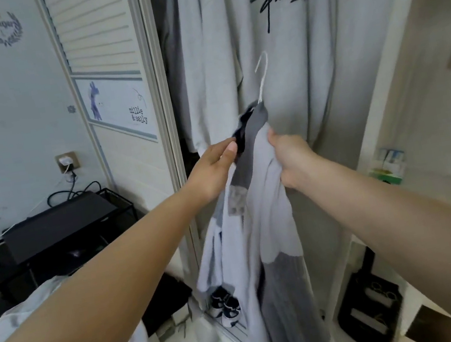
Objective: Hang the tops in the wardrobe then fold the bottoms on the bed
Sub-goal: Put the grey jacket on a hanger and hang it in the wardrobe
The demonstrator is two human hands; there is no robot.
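A light blue and grey top [260,224] hangs on a white hanger [263,81] in front of the open wardrobe. My right hand [290,157] grips the top's shoulder just below the hook. My left hand [214,166] touches the dark collar on the other side with straight fingers. The hanger's hook points up, free of any rail. Behind it a grey hoodie [271,43] with black script lettering hangs inside the wardrobe.
The sliding wardrobe door [122,98] stands to the left. A black rack [77,222] with cables sits by the wall. Small shoes [226,308] and a black bag [370,310] lie on the floor. Light fabric [19,318] lies at lower left.
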